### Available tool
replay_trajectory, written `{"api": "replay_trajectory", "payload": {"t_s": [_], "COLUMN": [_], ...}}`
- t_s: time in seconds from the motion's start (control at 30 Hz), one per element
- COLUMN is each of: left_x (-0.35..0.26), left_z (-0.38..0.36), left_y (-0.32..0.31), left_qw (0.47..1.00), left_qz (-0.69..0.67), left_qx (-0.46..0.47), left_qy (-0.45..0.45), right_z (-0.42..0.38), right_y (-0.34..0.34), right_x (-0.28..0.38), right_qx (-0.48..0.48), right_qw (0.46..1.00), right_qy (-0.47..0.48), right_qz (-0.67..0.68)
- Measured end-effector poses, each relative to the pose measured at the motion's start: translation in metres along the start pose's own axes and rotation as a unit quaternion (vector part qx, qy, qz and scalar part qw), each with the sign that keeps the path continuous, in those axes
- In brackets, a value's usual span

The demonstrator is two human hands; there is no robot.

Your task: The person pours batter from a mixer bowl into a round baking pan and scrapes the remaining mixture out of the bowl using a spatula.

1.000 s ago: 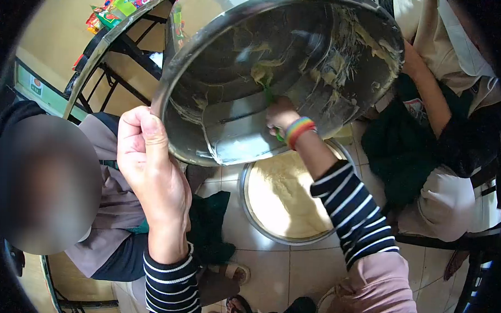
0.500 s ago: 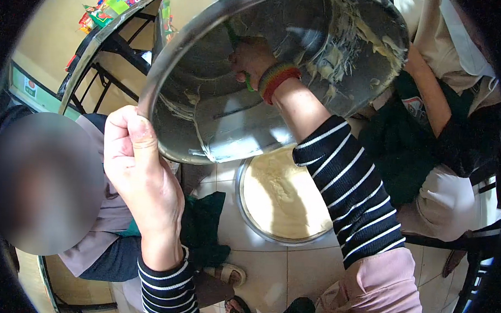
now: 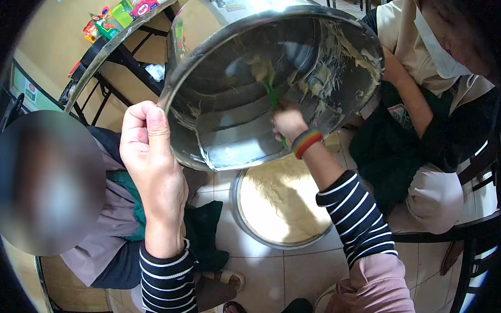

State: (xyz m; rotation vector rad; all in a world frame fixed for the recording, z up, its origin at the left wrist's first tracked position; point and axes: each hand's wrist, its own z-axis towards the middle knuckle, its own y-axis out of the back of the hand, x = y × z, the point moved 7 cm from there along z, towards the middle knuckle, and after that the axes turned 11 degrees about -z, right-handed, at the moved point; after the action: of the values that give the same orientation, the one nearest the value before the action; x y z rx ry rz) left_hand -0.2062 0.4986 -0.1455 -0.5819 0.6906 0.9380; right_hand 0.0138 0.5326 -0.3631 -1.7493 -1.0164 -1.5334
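My left hand (image 3: 151, 164) grips the rim of a large steel mixing bowl (image 3: 229, 133), which is tilted with its mouth toward me. Streaks of pale batter cling to the bowl's inner wall. My right hand (image 3: 289, 125), with a rainbow wristband, is inside the bowl, shut on a green spatula (image 3: 272, 94) whose blade presses on the batter. Below the bowl, on the tiled floor, sits a round pan (image 3: 242, 225) filled with pale batter.
A person in a grey top sits at the left, close to my left arm. Another person in a beige top and dark apron (image 3: 406, 134) sits on a chair at the right. A metal table (image 3: 108, 46) with snack packets stands at the upper left.
My right hand drew the spatula down from the bowl's upper wall toward its lower rim. The bowl shifted slightly right; my left hand kept its grip.
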Motion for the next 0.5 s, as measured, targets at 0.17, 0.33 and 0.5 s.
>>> {"api": "replay_trajectory", "payload": {"t_s": [0.17,0.33,0.5], "left_x": [-0.004,-0.007,-0.004], "left_z": [-0.004,-0.005,-0.005], "left_y": [-0.004,-0.006,-0.002], "left_qw": [0.999,0.997,0.997], "left_qz": [0.021,0.066,0.073], "left_qx": [-0.023,-0.027,-0.006], "left_qy": [0.007,0.004,-0.015], "right_z": [0.050,0.086,0.091], "right_y": [-0.031,-0.063,-0.068], "right_x": [-0.027,0.039,0.062], "right_qx": [-0.035,-0.137,-0.158], "right_qw": [0.990,0.952,0.964], "right_qy": [-0.086,0.202,0.200], "right_qz": [-0.110,-0.184,-0.081]}}
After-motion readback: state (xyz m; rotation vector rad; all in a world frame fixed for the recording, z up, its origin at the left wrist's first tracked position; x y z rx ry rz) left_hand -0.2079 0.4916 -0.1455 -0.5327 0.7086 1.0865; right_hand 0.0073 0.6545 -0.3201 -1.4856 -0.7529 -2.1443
